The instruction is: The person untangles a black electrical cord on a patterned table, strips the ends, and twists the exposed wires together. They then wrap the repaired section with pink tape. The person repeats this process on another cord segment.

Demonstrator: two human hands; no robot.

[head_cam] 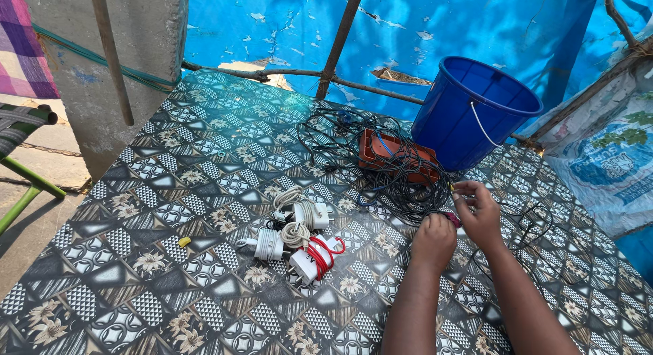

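A table (170,191) covered in a patterned sheet of geometric and floral tiles fills most of the frame. Near the lower middle lie several white chargers (296,236) with cords wound round them, one bound with red wire. A small yellow piece (184,242) sits to their left. Toward the upper right, a tangle of black cables (401,185) spreads over an orange tray (398,154), and a blue bucket (473,113) stands just beyond it.

One head-worn camera looks steeply down and forward across the patterned bench (204,157) from its near edge, close enough that both forearms enter at lower right, facing the blue tarp wall (286,28).
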